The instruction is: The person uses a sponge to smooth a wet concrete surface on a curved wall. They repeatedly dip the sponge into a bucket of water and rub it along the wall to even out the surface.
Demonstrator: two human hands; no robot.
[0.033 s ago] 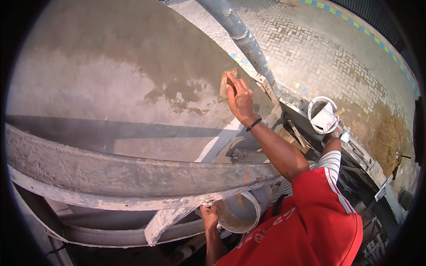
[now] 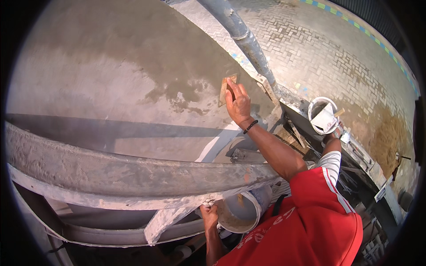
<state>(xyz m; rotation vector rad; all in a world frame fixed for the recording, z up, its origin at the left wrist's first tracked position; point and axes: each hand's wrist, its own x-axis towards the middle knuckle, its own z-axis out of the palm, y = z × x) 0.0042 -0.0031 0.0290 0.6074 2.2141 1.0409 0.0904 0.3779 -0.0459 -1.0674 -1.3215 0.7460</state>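
Note:
My right hand (image 2: pixel 239 105) presses a small tan, flat rectangular plastering float (image 2: pixel 223 91) against the grey wall (image 2: pixel 177 53). Its fingers close around the float's back, and a black beaded bracelet circles that wrist. Damp, darker plaster surrounds the float, with ragged wet patches to its left. Lower down, my left hand (image 2: pixel 209 216) grips the near edge of a long cement-crusted beam (image 2: pixel 133 175), just right of a slanting brace (image 2: pixel 166 221). Beside that hand a tilted bucket (image 2: pixel 255 213) with greyish content sits between the beam and my red shirt.
A grey pipe (image 2: pixel 248 44) slants past the wall's right edge. At right, another person's hand (image 2: pixel 332 135), in a striped sleeve, is by a white bucket (image 2: pixel 321 117) with a pale scoop-like piece in it. Brick paving (image 2: pixel 310 48) and a sand pile (image 2: pixel 386 137) lie below.
My right hand and the float have slid slightly down the wall, toward me. My left hand stays on the beam.

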